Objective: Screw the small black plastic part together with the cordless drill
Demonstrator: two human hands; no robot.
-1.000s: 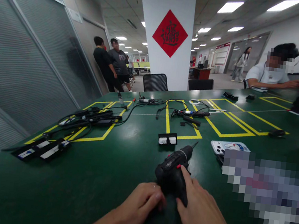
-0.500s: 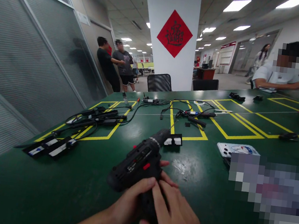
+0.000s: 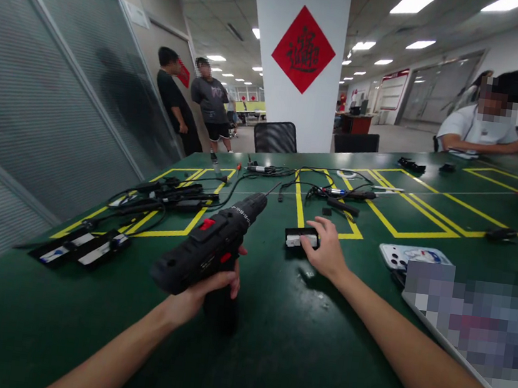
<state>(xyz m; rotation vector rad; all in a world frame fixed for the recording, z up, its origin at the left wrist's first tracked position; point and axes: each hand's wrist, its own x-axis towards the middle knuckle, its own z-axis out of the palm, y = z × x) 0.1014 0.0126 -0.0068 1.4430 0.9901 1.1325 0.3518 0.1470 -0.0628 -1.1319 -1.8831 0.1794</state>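
Black drill [image 3: 209,238], bit [image 3: 273,189] forward; black case [image 3: 295,239] beyond.

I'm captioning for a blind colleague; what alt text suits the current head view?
A person's left-hand grip holds a black cordless drill at a green table; the right-hand grip touches a small black-and-white item. Tangled black cables lie beyond.

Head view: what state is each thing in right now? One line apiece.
drill, held, bit fitted; running or not, cannot tell
left hand, closed around the drill
right hand, on the black-and-white block; firmness of grip unclear
black-and-white block, resting on the table
cable pile, tangled
phone, camera side up
ceiling lights, lit
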